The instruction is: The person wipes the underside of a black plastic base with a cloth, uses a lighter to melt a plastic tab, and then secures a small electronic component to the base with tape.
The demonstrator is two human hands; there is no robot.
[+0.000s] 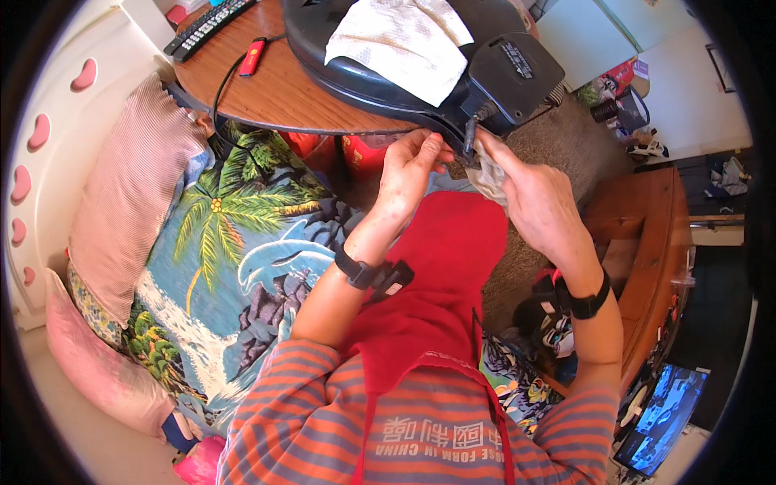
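Observation:
A round black electric griddle [323,61] sits at the edge of the wooden table, with a dark hinge box [517,77] at its right. A crumpled white paper towel [400,44] lies over its lid. From the hinge box a black power cord [470,133] hangs at the table edge. My left hand [408,174] is closed, thumb and fingertips pinched at the cord. My right hand [537,198] is closed round a thin, pale, stained cloth [487,179] beside the cord; its fingertips are partly hidden behind the cord and cloth.
On the wooden table [242,101] lie a black remote control [210,28] and a red lighter [252,58]. A bed with a palm-and-dolphin sheet [210,242] and a striped pillow [133,186] is at left. Wooden furniture [655,234] and a lit screen [663,416] stand at right.

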